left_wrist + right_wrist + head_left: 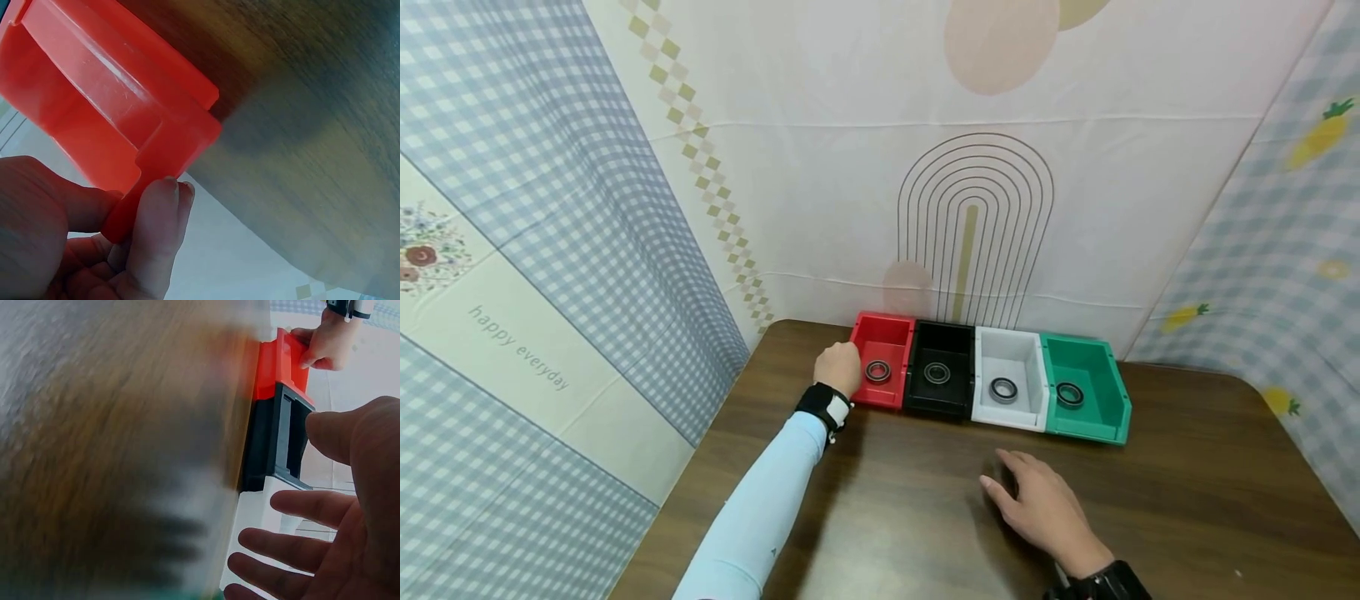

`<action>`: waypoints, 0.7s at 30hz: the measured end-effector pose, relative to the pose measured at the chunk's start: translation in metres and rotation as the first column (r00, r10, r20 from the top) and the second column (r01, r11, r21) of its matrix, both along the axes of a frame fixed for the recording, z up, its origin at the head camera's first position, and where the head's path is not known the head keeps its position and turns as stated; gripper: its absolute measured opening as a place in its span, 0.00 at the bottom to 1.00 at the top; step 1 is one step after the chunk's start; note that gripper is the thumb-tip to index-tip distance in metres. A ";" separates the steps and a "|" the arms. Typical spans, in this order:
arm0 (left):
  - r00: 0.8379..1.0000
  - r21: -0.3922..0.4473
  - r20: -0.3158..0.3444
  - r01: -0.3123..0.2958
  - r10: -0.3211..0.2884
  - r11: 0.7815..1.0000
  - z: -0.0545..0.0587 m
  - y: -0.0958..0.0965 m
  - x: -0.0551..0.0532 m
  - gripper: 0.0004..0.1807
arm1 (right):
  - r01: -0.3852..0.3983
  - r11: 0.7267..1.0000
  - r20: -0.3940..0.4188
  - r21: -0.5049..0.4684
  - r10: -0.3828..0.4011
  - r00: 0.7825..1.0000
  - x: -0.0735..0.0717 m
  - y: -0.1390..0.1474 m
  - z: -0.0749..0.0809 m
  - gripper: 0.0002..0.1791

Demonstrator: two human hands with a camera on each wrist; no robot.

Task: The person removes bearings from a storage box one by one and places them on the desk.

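Note:
My left hand (838,369) pinches the left wall of a red bin (889,398); in the left wrist view thumb and fingers close round its rim. To the red bin's right stand a black bin (937,408), a white bin (1009,417) and a green bin (1086,429), side by side. Each bin has one ring-shaped bearing inside: one in the red (877,372), one in the black (936,373), one in the white (1003,390), one in the green (1070,395). Over the table in front of the bins is my right hand (1037,504), fingers spread, holding nothing.
The bins sit along the back edge of a brown wooden table (895,500). Behind it hangs a patterned white cloth (820,192). Checkered cloths hang at the left (602,167) and right (1262,292).

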State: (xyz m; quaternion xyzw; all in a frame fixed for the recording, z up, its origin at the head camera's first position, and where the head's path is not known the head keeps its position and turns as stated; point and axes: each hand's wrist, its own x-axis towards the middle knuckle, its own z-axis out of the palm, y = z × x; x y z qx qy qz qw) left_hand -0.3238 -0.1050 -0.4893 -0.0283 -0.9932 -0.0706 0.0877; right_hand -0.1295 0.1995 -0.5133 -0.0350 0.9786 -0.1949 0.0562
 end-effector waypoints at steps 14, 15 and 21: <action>1.000 -0.009 0.026 0.007 -0.006 1.000 0.002 -0.002 0.002 0.12 | 0.009 1.000 0.018 -0.021 -0.009 1.000 -0.004 -0.011 -0.002 0.35; 1.000 -0.011 0.027 0.006 -0.006 1.000 0.002 -0.002 0.002 0.12 | 0.008 1.000 0.012 -0.021 -0.008 1.000 -0.005 -0.011 -0.002 0.35; 1.000 -0.014 0.026 -0.001 0.001 1.000 0.002 0.000 0.002 0.11 | -0.008 0.999 -0.028 -0.036 0.007 1.000 -0.006 -0.015 0.000 0.34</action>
